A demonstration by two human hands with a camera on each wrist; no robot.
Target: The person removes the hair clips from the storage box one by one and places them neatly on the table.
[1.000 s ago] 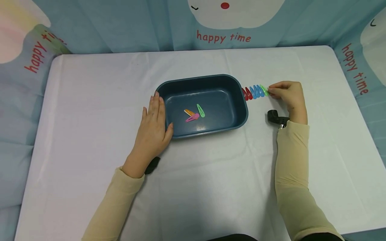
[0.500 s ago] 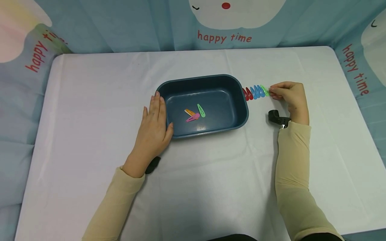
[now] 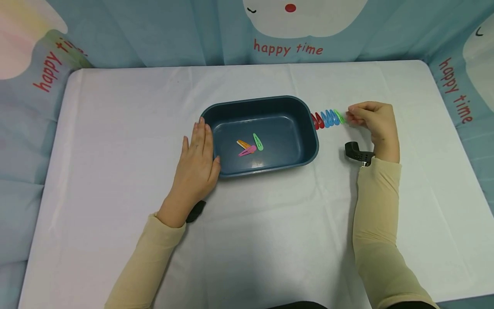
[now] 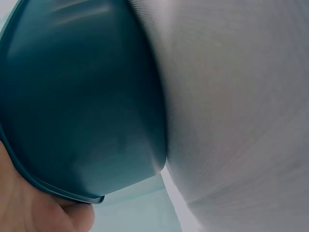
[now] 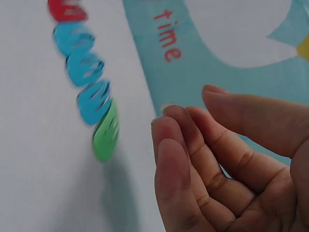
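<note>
A dark blue plastic basin (image 3: 285, 141) stands on the white-covered table. Inside it lie an orange snap hair clip (image 3: 242, 143), a pink hair clip (image 3: 247, 151) and a light green hair clip (image 3: 258, 142). My left hand (image 3: 194, 167) rests along the basin's left end with its fingers straight against the rim. To the right of the basin runs a row of red hair clips (image 3: 319, 120), blue hair clips (image 3: 329, 117) and a green hair clip (image 5: 106, 135) at the end. Just beyond that clip hovers my right hand (image 3: 376, 124), thumb apart from its bent fingers, holding nothing.
Light blue curtains (image 3: 173, 34) with printed lettering surround the table's back and sides. A white cloth (image 3: 270, 236) covers the tabletop. Each wrist wears a black device; the right one (image 3: 356, 152) sticks out toward the left.
My right hand has drawn slightly away from the green clip at the row's end, and its fingertips now stand apart from it. The left hand and basin stay as they were.
</note>
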